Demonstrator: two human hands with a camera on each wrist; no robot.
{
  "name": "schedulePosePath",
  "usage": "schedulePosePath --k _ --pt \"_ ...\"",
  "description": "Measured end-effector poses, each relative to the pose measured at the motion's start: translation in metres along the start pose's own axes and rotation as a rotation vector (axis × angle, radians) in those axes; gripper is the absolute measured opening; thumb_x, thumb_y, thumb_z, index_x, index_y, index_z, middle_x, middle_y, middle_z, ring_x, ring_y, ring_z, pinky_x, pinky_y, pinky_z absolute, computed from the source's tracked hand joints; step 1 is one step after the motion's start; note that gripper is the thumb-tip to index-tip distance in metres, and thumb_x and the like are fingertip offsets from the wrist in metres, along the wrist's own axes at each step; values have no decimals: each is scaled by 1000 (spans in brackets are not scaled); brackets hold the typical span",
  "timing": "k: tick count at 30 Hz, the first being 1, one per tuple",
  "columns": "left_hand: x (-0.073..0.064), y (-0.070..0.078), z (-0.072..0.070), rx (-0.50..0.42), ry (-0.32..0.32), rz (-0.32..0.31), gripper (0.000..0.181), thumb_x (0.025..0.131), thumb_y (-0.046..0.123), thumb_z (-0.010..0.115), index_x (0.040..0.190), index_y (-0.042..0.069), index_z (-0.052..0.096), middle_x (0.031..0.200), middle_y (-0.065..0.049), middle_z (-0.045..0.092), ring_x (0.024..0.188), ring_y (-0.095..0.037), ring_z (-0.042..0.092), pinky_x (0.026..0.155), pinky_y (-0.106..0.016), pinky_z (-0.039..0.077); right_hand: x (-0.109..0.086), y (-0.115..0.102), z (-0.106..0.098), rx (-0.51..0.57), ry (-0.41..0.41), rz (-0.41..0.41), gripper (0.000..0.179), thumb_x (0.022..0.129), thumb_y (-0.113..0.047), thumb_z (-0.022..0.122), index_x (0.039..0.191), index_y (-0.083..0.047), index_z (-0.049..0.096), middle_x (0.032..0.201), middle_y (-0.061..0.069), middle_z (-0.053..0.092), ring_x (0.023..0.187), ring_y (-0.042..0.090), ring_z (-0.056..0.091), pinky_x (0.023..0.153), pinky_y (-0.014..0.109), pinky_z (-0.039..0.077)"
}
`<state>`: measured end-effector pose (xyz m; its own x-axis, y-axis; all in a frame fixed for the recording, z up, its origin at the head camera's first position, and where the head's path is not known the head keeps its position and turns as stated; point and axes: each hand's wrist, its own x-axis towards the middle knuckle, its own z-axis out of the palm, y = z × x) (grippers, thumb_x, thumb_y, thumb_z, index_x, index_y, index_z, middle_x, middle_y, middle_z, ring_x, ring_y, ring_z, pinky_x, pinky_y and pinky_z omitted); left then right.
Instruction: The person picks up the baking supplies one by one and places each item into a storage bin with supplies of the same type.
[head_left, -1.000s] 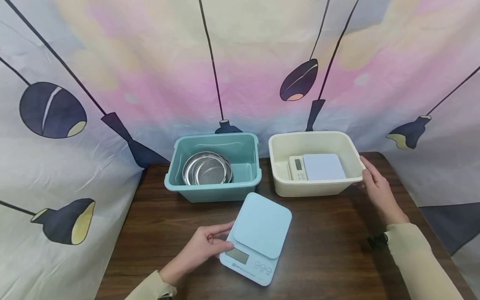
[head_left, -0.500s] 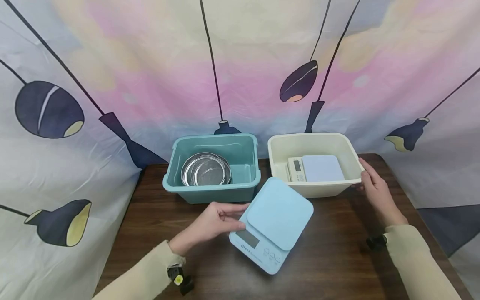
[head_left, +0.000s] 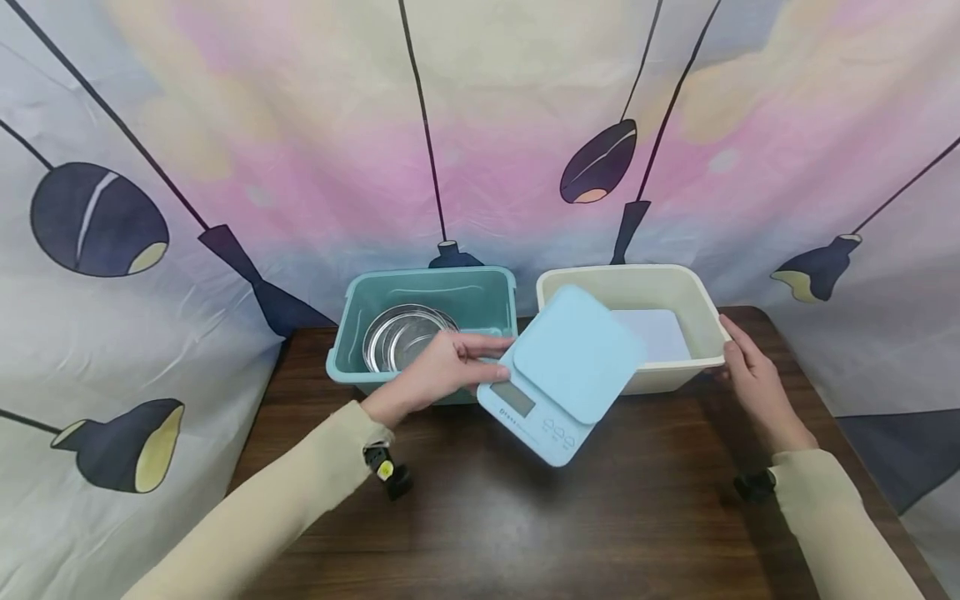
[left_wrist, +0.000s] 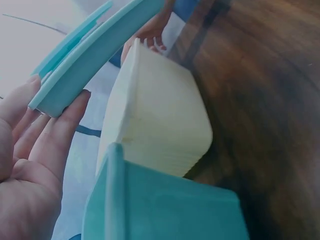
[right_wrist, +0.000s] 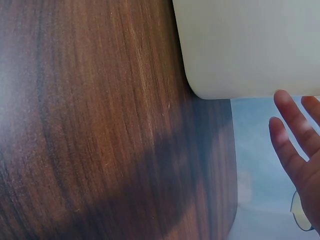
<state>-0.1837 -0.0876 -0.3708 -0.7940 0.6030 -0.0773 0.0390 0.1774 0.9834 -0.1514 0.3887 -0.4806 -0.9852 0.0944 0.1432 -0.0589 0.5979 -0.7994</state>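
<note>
My left hand [head_left: 442, 367] pinches a light-blue kitchen scale [head_left: 576, 354] by its left edge, thumb on top near the display. The scale is held tilted in the air, covering part of the cream bin [head_left: 637, 382]. In the left wrist view the scale [left_wrist: 95, 60] shows edge-on between thumb and fingers. Inside the cream bin lies another scale with a pale lavender platform [head_left: 660, 332], partly hidden. At that bin's right end, my right hand [head_left: 757, 383] touches the outer wall and rim; in the right wrist view its fingers [right_wrist: 295, 122] look fairly straight.
Left of the cream bin stands a teal bin [head_left: 345, 358] with several round metal pans [head_left: 397, 333] in it. Both bins sit at the back of a dark wooden table [head_left: 600, 533], against a printed cloth [head_left: 315, 167].
The left hand has carried the blue scale up, forward and to the right, from above the table to over the cream bin's front. The right hand stays at the bin's right end.
</note>
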Motion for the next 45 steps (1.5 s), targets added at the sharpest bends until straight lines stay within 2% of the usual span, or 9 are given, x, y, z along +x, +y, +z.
schedulePosePath --k 6,9,16,21,25,28,33,38,45 --pt "34 14 -5 -13 10 1 45 94 5 78 138 6 68 121 -15 75 94 -29 77 74 -43 64 1 0 -1 9 -5 11 55 115 -35 31 168 -24 24 137 24 51 89 16 58 72 13 49" --pt "52 21 -7 38 22 6 42 94 10 79 135 8 71 112 -11 78 94 -32 77 73 -41 64 1 2 -1 20 -11 26 55 115 -35 31 168 -24 23 141 25 49 90 16 59 73 11 50" --pt "92 31 -10 123 30 30 37 96 14 78 132 7 73 108 -9 79 83 -20 74 67 -36 61 0 2 -1 31 -23 57 55 115 -36 31 168 -23 22 142 25 48 91 12 58 74 13 49" --pt "120 37 -9 111 43 43 33 96 14 78 129 8 75 104 -9 80 82 -22 74 64 -31 59 -4 -2 0 21 -16 28 55 115 -36 32 168 -24 24 140 26 49 90 16 59 73 15 49" --pt "139 45 -6 123 55 38 33 97 14 77 130 8 75 106 -9 79 89 -27 75 72 -35 63 -4 -2 0 19 -11 13 55 115 -35 32 168 -23 24 140 25 49 90 17 59 73 16 49" --pt "153 50 -4 141 70 42 32 97 13 76 129 7 75 108 -10 79 94 -33 75 73 -36 63 -3 -2 0 18 -3 4 55 115 -35 33 168 -23 25 136 25 50 88 18 59 72 16 50" --pt "173 53 1 186 111 51 29 98 11 75 126 3 76 110 -15 78 100 -41 73 68 -30 61 0 -2 1 19 -5 6 55 115 -35 32 168 -23 25 136 25 50 88 16 59 72 17 50" --pt "188 50 7 248 153 47 27 97 9 75 124 2 77 112 -17 77 100 -38 73 67 -27 57 2 -2 3 46 -10 26 55 114 -37 33 167 -25 26 138 27 51 88 15 62 73 18 52" --pt "205 38 22 359 134 44 24 99 6 71 121 0 77 124 -15 74 111 -21 67 89 -22 53 -1 0 0 32 0 21 54 115 -36 32 167 -24 26 141 29 51 88 7 62 73 16 51"
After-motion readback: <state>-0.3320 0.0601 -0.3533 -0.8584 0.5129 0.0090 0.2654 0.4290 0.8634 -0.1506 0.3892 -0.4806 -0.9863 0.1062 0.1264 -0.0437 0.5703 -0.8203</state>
